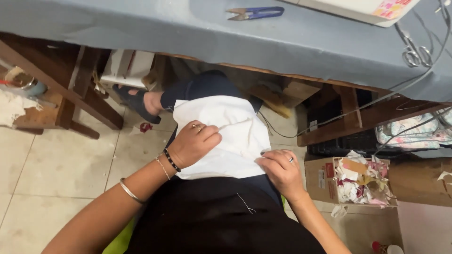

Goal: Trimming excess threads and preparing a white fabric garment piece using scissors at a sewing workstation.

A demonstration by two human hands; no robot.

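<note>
A white cloth (230,136) lies spread over my lap and knee. My left hand (195,143) rests on its left side with fingers curled, pinching a fold of the cloth near the middle. My right hand (281,167) presses down on the cloth's lower right edge, fingertips pinching the fabric. I wear a ring on each hand and bracelets on the left wrist. A loose white thread (246,203) lies on my black top.
A table covered in blue-grey cloth (197,33) spans the top, with blue thread snips (256,12), silver scissors (414,54) and a white machine corner (372,9). A cardboard box of fabric scraps (353,181) stands at right. Wooden furniture (61,94) stands at left on the tiled floor.
</note>
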